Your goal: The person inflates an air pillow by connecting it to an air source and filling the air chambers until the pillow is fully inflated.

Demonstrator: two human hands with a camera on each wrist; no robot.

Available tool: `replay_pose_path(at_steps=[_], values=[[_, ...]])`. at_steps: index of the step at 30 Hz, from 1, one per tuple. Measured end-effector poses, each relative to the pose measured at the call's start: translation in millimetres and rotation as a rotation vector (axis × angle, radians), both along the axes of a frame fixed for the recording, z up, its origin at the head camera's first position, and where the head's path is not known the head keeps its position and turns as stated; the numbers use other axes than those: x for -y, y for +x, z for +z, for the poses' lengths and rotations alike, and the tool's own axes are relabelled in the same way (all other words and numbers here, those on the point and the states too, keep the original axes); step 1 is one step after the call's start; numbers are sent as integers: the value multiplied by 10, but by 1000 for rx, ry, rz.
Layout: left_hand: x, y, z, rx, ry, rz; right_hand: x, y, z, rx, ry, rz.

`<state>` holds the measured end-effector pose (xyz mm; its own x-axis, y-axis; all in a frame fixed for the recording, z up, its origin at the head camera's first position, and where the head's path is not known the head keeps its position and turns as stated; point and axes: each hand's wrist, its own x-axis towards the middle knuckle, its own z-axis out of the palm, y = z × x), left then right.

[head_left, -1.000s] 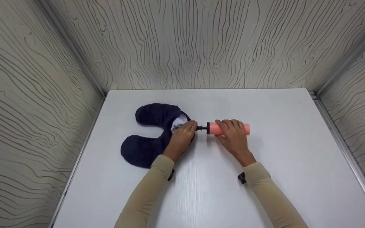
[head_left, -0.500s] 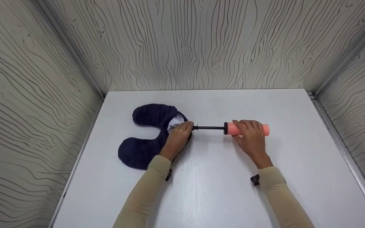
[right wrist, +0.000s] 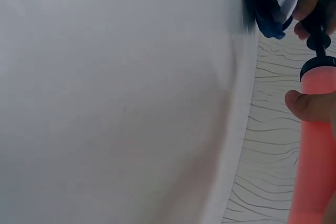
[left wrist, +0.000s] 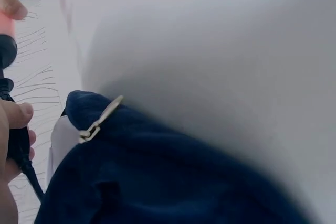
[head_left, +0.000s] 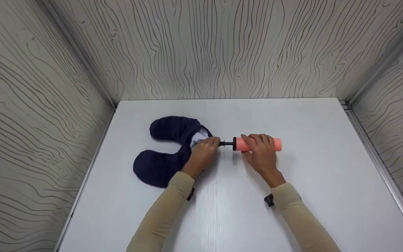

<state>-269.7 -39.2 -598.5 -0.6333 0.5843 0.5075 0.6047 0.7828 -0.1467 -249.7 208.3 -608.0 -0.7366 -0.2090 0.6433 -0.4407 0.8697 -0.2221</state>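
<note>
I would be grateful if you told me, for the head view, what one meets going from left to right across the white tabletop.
Navy U-shaped pillow → left hand → black pump rod → pink pump barrel.

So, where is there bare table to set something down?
Right of the coral pump, the white table is bare to its right edge; also between the sleeves. Crowded: the middle, around the navy pillow, left hand and right hand.
</note>
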Motion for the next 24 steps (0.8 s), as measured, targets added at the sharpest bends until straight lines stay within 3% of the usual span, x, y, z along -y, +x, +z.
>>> replay_pose_path(at_steps=[9, 15, 24], values=[[-71, -8, 25, -3, -6, 5, 177, -42, 50, -7, 29, 10], [-50, -47, 37, 16, 13, 8, 126, -73, 90, 17, 49, 10], [69, -87, -24, -37, 9, -15, -82, -50, 61, 43, 32, -10]])
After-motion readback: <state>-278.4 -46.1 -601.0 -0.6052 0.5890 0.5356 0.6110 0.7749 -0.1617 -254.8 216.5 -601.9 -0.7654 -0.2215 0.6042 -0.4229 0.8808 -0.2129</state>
